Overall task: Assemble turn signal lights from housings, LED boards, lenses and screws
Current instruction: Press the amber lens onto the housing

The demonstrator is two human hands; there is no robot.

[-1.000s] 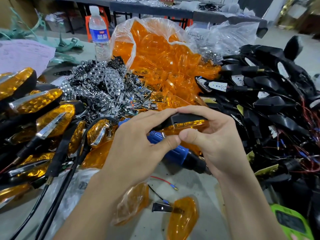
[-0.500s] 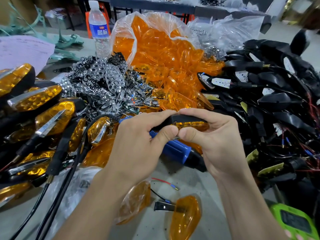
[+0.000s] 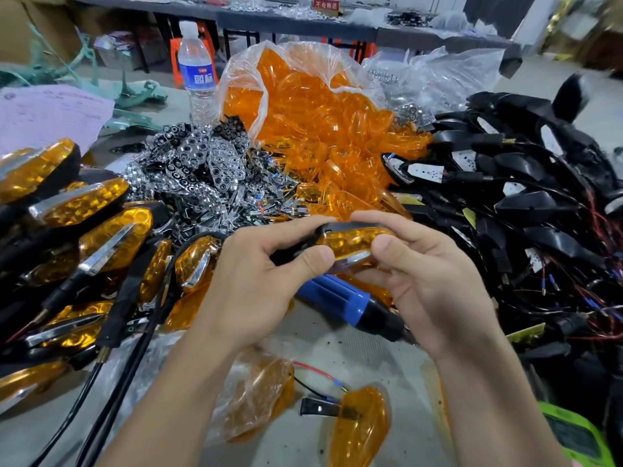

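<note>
Both hands hold one turn signal over the table's middle: a black housing with an orange lens and a chrome strip along its lower edge. My left hand pinches its left end between thumb and fingers. My right hand grips its right end, thumb on the lens. A blue and black electric screwdriver lies on the table just under the hands. Orange lenses spill from a clear bag behind. Chrome reflectors and LED boards are heaped to its left. Black housings with wires pile up on the right.
Finished orange signals with black stalks are stacked at the left. A loose orange lens with a wired part lies near the front edge, beside bagged lenses. A water bottle stands at the back. A green device sits at the front right.
The signal has turned in my hands, so more of its orange lens and chrome strip now faces me. My right thumb now rests on the lens.
</note>
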